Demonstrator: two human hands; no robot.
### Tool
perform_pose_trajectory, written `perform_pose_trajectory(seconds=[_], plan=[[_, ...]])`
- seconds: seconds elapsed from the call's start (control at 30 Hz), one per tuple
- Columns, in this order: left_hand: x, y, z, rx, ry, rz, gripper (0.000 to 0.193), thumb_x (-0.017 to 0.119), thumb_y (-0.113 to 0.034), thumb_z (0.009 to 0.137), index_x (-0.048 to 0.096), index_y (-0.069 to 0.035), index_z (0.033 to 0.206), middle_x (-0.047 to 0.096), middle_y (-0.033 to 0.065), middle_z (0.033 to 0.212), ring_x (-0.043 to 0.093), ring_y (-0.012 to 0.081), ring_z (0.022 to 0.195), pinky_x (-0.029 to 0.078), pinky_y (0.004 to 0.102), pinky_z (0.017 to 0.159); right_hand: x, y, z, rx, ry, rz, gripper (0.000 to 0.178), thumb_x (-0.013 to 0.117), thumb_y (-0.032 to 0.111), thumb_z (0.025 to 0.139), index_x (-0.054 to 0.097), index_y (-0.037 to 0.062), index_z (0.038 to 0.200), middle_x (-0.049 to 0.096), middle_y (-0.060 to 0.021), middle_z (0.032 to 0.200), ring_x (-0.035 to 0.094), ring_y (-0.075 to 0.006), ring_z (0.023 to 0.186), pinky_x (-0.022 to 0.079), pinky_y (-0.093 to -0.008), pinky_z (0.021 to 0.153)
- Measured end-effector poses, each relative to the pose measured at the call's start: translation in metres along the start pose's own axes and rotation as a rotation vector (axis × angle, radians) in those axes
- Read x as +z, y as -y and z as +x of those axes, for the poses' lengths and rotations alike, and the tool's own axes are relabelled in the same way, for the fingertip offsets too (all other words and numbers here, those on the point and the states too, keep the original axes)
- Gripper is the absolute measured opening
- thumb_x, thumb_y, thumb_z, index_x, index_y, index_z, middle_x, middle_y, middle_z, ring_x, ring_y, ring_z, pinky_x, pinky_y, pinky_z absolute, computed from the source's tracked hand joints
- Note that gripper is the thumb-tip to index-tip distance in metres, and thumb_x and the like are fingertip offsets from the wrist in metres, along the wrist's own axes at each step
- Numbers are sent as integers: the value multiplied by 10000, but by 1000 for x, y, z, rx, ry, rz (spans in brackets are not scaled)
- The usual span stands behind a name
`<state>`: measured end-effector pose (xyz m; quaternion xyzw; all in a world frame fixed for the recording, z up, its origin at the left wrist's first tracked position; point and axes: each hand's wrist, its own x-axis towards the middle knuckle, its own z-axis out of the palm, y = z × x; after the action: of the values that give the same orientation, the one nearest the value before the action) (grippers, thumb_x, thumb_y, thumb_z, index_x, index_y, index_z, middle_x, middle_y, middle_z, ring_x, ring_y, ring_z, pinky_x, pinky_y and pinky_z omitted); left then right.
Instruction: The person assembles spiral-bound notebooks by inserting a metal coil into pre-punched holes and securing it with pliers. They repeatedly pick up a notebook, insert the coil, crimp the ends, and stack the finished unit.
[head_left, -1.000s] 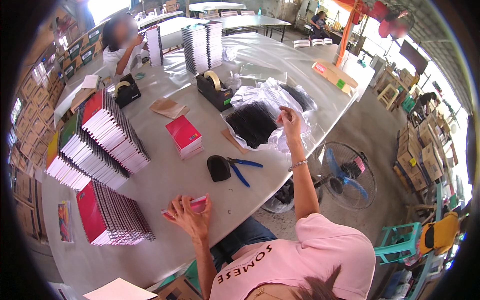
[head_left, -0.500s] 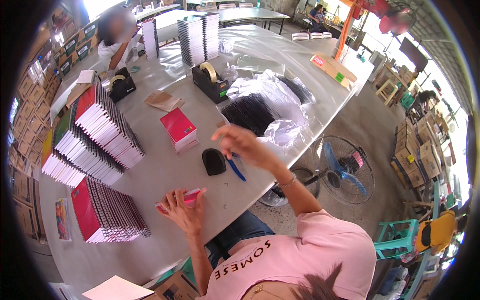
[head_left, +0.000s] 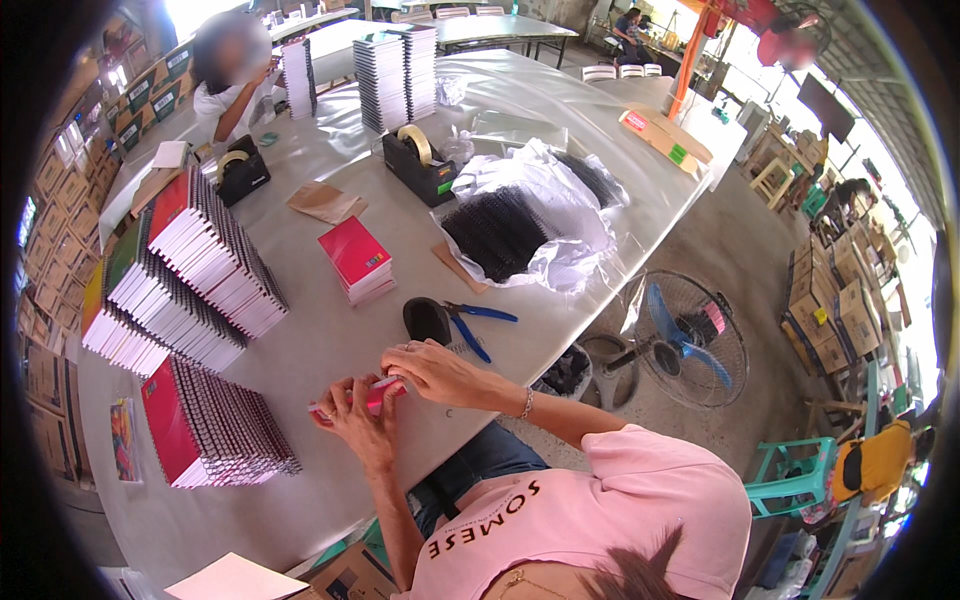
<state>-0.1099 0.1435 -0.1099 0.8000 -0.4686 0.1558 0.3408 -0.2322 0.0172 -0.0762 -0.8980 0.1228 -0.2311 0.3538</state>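
Observation:
My left hand (head_left: 362, 425) is wrapped round a small pink-red notebook (head_left: 378, 397) held on edge just above the table. My right hand (head_left: 435, 374) is closed, its fingertips meeting the notebook's upper right end; whatever they pinch is hidden. Just beyond the hands lie a black rounded object (head_left: 427, 320) and blue-handled pliers (head_left: 488, 312). Farther off sits a short stack of red notebooks (head_left: 355, 252). Black binding coils (head_left: 492, 232) lie bundled in white plastic wrapping (head_left: 575, 240).
Tall stacks of spiral notebooks (head_left: 215, 260) fill the table's left side, with another stack (head_left: 215, 425) nearer me. Two tape dispensers (head_left: 418, 165) stand farther back. Across the table is another person (head_left: 228, 100). A standing fan (head_left: 690, 340) is on the floor to the right.
My right hand has come down and left from beside the coils to the notebook, uncovering the pliers and a brown cardboard piece. My left hand still holds the notebook.

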Motion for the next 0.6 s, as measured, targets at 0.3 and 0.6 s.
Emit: perform_pose_trajectory(seconds=[0.3,0.6], plan=[[2,0,-2,-2,-10,19,390,744,-517,766,693,-198,983,561,14,1053,477,259,1116,234,560,1059,-13,2,0,-16,5,93,67,522,119,987,569,77,1010,623,-59,883,581,-233,878,359,-382,828],[-1,-3,-1,-6,-7,36,377,736,-513,777,700,-186,960,566,17,1049,485,260,1105,247,546,1051,-13,3,-2,-94,-124,47,53,547,86,974,582,74,1013,614,-50,881,573,-208,885,352,-367,849]])
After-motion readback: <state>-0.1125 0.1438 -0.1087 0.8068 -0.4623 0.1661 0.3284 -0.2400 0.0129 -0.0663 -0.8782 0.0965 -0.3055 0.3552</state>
